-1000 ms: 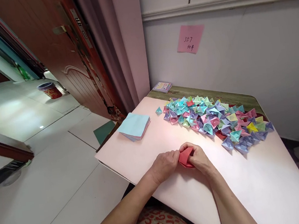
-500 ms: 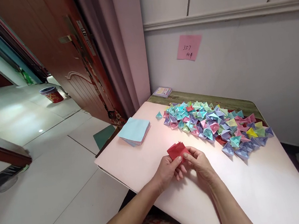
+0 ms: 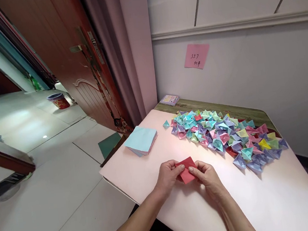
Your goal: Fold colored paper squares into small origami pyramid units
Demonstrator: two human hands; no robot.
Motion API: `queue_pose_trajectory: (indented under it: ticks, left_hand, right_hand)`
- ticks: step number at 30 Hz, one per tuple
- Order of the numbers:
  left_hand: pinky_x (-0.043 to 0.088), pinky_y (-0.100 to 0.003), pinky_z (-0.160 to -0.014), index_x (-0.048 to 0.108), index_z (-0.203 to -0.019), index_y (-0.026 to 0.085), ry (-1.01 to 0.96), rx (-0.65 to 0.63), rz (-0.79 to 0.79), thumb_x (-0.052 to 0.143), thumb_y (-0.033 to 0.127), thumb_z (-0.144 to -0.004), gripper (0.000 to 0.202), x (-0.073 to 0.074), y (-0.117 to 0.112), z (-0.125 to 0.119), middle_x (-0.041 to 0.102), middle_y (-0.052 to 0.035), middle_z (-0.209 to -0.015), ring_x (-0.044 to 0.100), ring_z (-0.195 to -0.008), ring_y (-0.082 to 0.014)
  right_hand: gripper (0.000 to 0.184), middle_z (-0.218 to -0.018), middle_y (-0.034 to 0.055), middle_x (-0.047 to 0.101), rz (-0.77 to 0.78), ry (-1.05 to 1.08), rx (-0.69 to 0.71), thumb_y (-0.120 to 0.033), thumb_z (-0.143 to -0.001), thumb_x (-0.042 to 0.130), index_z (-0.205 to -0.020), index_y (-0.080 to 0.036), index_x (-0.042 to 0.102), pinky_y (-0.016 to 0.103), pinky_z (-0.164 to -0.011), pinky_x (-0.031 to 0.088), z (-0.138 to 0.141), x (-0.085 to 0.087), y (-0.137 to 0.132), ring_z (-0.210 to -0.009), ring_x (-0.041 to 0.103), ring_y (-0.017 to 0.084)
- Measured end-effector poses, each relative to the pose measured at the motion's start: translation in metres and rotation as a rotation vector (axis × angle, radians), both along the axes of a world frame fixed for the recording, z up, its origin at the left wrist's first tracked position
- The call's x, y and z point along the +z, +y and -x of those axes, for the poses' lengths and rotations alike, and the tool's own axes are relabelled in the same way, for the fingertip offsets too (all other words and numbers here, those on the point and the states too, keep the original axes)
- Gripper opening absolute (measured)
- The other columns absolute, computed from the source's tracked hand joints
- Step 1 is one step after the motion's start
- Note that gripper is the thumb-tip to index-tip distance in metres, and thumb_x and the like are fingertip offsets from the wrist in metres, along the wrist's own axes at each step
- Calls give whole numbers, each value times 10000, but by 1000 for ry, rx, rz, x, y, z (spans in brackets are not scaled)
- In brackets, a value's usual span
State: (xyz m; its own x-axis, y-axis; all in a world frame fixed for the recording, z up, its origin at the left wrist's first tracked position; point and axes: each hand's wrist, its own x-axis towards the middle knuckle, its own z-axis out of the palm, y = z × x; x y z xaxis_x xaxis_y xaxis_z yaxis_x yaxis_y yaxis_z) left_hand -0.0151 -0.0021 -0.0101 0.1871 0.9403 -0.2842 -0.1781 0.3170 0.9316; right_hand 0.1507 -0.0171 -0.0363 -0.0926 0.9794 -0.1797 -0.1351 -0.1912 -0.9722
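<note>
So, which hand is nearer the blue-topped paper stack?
Left. The left hand is right of the paper stack, on its near side; the right hand is farther right.

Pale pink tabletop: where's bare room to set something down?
Bare: front right, between the right hand and table edge; left, between the left hand, light-blue-topped square paper stack and multicoloured folded-paper pile. Crowded: under that pile, and around the red square folded paper both hands hold.

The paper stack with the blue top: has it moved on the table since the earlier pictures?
No. The paper stack lies at the same place beside the left edge of the table; the whole camera view has shifted slightly.
</note>
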Motion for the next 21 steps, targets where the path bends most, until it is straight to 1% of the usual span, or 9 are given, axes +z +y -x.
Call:
queue_pose_trajectory:
  ticks: [3, 6, 8, 10, 12, 15, 18, 20, 21]
  left_hand:
    - [476, -234, -564, 630, -753, 123, 18, 0, -25, 709, 435, -746, 322, -10, 4, 9, 686, -36, -672, 628, -583, -141]
    - [455, -221, -484, 612, -777, 137, 88, -9, -84, 613, 496, -816, 361, -20, 6, 13, 651, -9, -626, 600, -490, -125]
    - [437, -218, -435, 597, -820, 146, 113, -9, -112, 576, 526, -838, 381, -25, 5, 15, 634, 7, -592, 577, -427, -121]
    - [449, -221, -429, 588, -881, 150, 92, -19, -111, 605, 524, -823, 378, -25, 5, 15, 642, 11, -587, 578, -421, -124]
    - [470, -224, -447, 593, -896, 144, 75, -80, -82, 692, 486, -764, 379, -24, 7, 16, 667, -4, -603, 595, -453, -129]
    - [459, -212, -438, 636, -811, 116, 129, -262, 15, 767, 416, -684, 351, -18, 18, 14, 676, -31, -589, 610, -468, -136]
    - [440, -206, -414, 670, -746, 94, 164, -433, 118, 747, 386, -678, 309, -14, 32, 11, 674, -53, -566, 612, -447, -140]
    - [427, -196, -406, 668, -728, 95, 154, -466, 124, 743, 358, -670, 280, -13, 38, 8, 675, -53, -570, 607, -443, -130]
    - [415, -189, -397, 660, -729, 101, 148, -448, 111, 741, 347, -669, 265, -14, 40, 6, 672, -45, -565, 597, -435, -121]
  right_hand:
    - [373, -536, -24, 523, -75, -124, -35, -537, -773, 701, -664, -198, 591, 248, -470, 310, 9, -3, 2, -479, 406, 123]
    - [322, -590, 0, 576, -255, -358, -104, -493, -822, 657, -678, -208, 618, 269, -536, 363, 16, -5, 1, -541, 464, 151]
    - [278, -628, 11, 614, -314, -440, -135, -464, -853, 624, -736, -213, 653, 276, -563, 389, 18, -7, 1, -570, 500, 165]
    - [272, -689, 28, 660, -298, -413, -187, -463, -865, 603, -790, -212, 678, 284, -598, 427, 17, -8, 1, -621, 550, 186]
    - [290, -739, 44, 689, -251, -337, -243, -475, -855, 610, -804, -202, 693, 294, -631, 459, 15, -9, 1, -672, 587, 204]
    - [308, -752, 52, 705, -212, -236, -292, -480, -830, 635, -797, -182, 707, 294, -639, 482, 14, -10, 3, -677, 605, 206]
    - [316, -743, 54, 710, -221, -212, -335, -473, -829, 637, -799, -167, 708, 285, -647, 489, 15, -10, 5, -674, 610, 196]
    - [333, -740, 56, 710, -227, -225, -352, -484, -832, 631, -823, -160, 705, 280, -639, 491, 16, -10, 6, -672, 617, 193]
    - [350, -720, 51, 705, -222, -231, -358, -498, -830, 630, -855, -157, 703, 275, -613, 489, 17, -9, 6, -650, 617, 189]
